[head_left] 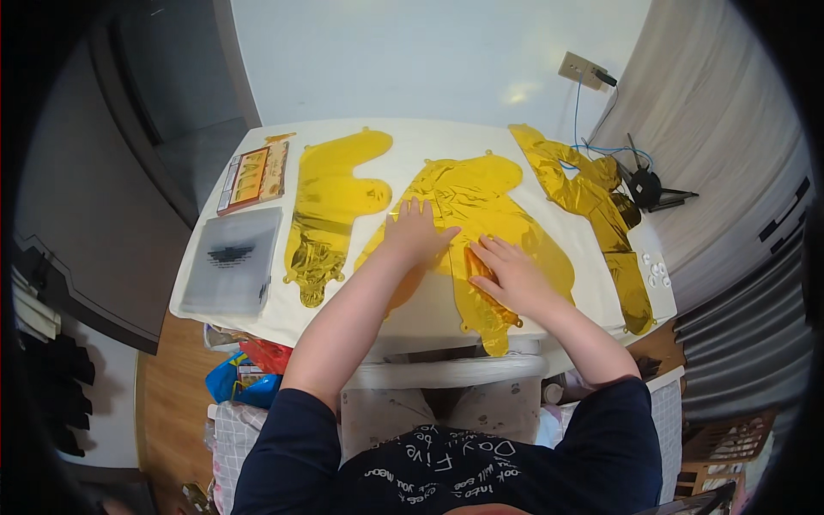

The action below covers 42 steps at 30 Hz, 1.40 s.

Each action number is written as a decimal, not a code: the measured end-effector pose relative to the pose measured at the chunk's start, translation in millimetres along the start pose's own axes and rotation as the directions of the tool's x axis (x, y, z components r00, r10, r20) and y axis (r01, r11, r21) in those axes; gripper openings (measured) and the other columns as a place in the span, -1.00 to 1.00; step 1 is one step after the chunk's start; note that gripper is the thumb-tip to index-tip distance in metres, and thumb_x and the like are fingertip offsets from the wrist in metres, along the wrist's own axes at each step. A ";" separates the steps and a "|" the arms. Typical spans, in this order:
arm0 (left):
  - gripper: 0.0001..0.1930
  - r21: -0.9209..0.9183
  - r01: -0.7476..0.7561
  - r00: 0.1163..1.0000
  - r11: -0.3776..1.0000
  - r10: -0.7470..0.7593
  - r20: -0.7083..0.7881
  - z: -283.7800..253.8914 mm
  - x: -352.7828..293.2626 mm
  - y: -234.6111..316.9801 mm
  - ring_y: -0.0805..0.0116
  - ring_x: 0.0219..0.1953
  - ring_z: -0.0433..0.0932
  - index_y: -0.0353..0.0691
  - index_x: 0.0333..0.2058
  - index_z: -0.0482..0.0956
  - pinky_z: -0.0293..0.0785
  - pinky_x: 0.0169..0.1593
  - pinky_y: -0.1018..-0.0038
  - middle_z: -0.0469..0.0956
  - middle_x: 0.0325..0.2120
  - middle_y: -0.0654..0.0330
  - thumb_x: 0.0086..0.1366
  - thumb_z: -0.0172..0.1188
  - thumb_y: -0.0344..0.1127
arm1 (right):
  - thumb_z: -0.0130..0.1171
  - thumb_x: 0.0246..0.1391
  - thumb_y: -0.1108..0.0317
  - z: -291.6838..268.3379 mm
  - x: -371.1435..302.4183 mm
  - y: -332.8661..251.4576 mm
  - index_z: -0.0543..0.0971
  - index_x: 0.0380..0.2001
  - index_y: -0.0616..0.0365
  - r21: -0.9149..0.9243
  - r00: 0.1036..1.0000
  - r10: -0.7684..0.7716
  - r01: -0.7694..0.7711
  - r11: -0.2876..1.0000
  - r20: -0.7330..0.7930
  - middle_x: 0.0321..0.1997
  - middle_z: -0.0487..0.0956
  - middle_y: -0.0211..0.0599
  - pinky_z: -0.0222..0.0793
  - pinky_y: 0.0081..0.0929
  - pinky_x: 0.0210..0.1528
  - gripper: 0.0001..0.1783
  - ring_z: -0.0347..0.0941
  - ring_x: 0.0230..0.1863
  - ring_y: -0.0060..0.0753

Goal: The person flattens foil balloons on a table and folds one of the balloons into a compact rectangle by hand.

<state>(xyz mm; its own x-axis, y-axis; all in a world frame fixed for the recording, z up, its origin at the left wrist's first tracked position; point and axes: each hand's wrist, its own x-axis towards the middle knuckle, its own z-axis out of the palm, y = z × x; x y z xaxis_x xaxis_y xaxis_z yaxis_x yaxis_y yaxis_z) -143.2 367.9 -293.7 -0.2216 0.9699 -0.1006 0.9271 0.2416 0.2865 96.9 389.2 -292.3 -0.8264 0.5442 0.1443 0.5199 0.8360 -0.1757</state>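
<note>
Several flat gold foil balloons lie on the white table. My left hand (416,232) rests on the upper left part of the middle foil balloon (481,189), palm down with its fingers apart. On the lower part of the same balloon lies my right hand (522,276), fingers stretched out and thumb apart, next to an orange-tinted fold of foil (481,270). The foil there is creased, and a narrow end hangs at the table's front edge. To the left, an F-shaped foil balloon (324,202) is spread flat. A third, crumpled foil balloon (592,202) stretches along the right side.
At the table's left are a flat picture box (253,178) and a translucent grey plastic packet (232,262). A black router (648,184) with cables stands at the right, near small white round pieces (658,270). Below the front edge hangs a blue bag (236,379).
</note>
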 end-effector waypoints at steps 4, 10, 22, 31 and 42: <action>-0.24 0.025 0.002 0.998 1.000 0.000 -0.063 14.6 4.4 -15.8 -0.02 0.51 0.12 -0.18 0.42 0.25 0.11 0.47 -0.07 0.22 0.44 -0.05 0.48 -0.07 0.27 | 0.13 0.36 -0.04 5.0 1.4 -2.1 0.35 0.43 0.05 0.005 1.000 0.001 -0.002 1.000 0.024 0.54 0.25 0.06 0.03 -0.05 0.55 -0.31 0.11 0.54 0.19; -0.47 0.057 -0.094 0.987 0.994 0.100 -0.125 2.0 0.6 -6.2 0.12 0.30 0.36 -0.12 0.21 0.52 0.28 0.27 0.02 0.45 0.18 0.09 0.44 0.09 0.09 | 0.09 0.39 -0.03 3.4 -8.8 21.0 0.32 0.45 0.04 0.008 0.999 0.001 -0.002 1.000 0.040 0.57 0.19 0.04 -0.01 -0.05 0.57 -0.31 0.06 0.57 0.19; -0.31 -0.212 -0.107 0.978 0.971 0.065 -0.196 9.1 20.6 -22.5 -0.01 0.42 0.26 -0.20 0.31 0.44 0.17 0.45 0.04 0.35 0.35 -0.06 0.42 0.09 0.19 | 0.03 0.36 -0.21 7.3 22.4 -14.1 0.34 0.43 0.05 0.006 0.995 0.086 -0.087 0.996 0.055 0.56 0.21 0.04 -0.01 0.04 0.56 -0.24 0.10 0.55 0.18; -0.27 -0.012 -0.128 0.979 0.992 0.124 -0.163 8.3 11.5 -19.0 -0.08 0.45 0.23 0.06 0.37 0.41 0.23 0.43 0.11 0.27 0.41 -0.12 0.32 0.17 0.26 | 0.11 0.35 -0.01 -12.1 5.4 4.9 0.33 0.42 0.17 0.158 0.975 0.216 -0.207 0.965 -0.041 0.53 0.22 0.17 0.04 -0.11 0.55 -0.29 0.07 0.56 0.18; -0.29 0.048 -0.171 0.950 0.984 0.178 -0.257 16.4 21.3 -20.3 -0.08 0.41 0.27 0.08 0.30 0.51 0.18 0.44 0.08 0.31 0.37 -0.11 0.27 0.24 0.30 | 0.07 0.35 -0.01 -21.3 -56.4 63.4 0.21 0.48 0.31 0.093 0.858 0.514 -0.511 0.854 -0.008 0.62 0.08 0.06 -0.30 0.03 0.63 -0.18 -0.14 0.65 0.08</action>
<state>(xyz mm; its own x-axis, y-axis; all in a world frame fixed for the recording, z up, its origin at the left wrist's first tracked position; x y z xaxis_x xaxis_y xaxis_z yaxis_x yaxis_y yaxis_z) -161.8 383.2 -317.3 -0.1231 0.9719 0.2008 0.9649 0.0699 0.2532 181.1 413.0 -290.8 -0.4395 0.8973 0.0413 0.8467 0.4292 -0.3143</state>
